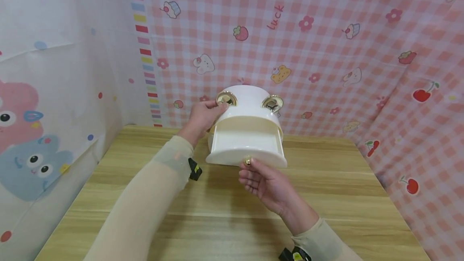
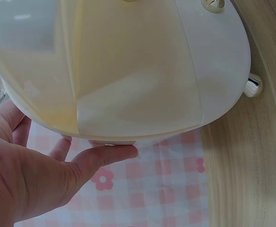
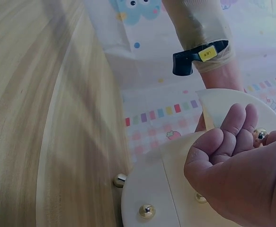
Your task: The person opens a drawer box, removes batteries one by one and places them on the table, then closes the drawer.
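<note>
A white, rounded drawer box (image 1: 250, 96) stands on the table, with two gold ring-shaped pieces on top, one at the left (image 1: 235, 95) and one at the right (image 1: 272, 104). Its upper drawer (image 1: 250, 136) is pulled out toward me, and no contents show inside. My left hand (image 1: 203, 117) grips the box's upper left side by the left ring, thumb in front. Between thumb and index finger, my right hand (image 1: 266, 184) pinches the drawer's gold knob (image 1: 248, 162); its other fingers are curled. More gold knobs (image 3: 147, 211) sit lower on the front.
The wood-grain table (image 1: 224, 228) extends in front of the box and to both sides. Behind it hangs a pink checked cloth (image 1: 232, 51), and a pale printed cloth (image 1: 72, 92) covers the left side. A gold foot (image 2: 254, 85) supports the box.
</note>
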### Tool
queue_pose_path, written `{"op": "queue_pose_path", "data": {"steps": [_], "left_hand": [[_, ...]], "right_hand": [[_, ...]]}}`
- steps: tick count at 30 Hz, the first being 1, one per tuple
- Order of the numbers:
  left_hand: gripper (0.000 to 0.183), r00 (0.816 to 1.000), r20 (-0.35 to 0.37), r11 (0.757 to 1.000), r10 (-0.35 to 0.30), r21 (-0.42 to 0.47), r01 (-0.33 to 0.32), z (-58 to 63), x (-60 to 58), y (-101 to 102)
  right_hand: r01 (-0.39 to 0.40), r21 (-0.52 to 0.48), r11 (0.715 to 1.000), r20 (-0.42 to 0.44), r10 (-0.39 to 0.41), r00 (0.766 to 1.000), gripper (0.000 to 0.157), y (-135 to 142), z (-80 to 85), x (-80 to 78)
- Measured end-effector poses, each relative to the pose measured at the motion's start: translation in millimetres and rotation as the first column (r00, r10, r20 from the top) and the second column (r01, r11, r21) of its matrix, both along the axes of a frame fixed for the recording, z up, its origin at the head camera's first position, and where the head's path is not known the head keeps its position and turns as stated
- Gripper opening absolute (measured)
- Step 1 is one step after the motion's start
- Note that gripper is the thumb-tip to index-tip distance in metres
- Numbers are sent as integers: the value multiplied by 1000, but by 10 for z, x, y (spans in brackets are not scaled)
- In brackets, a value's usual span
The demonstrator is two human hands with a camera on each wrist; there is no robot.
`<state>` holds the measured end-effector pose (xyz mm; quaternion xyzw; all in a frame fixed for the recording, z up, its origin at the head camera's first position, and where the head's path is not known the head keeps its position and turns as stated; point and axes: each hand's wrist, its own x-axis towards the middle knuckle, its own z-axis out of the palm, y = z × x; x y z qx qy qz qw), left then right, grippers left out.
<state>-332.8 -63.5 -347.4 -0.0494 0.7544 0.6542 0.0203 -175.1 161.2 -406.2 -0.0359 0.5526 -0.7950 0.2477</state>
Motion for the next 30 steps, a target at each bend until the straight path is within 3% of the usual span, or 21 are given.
{"op": "queue_pose_path", "data": {"steps": [30], "left_hand": [[43,1000,-10,1000,2,-4,-2,-8,15,9]], "right_hand": [[4,0,1000,-20,-4,1000,34,25,-50,94]]}}
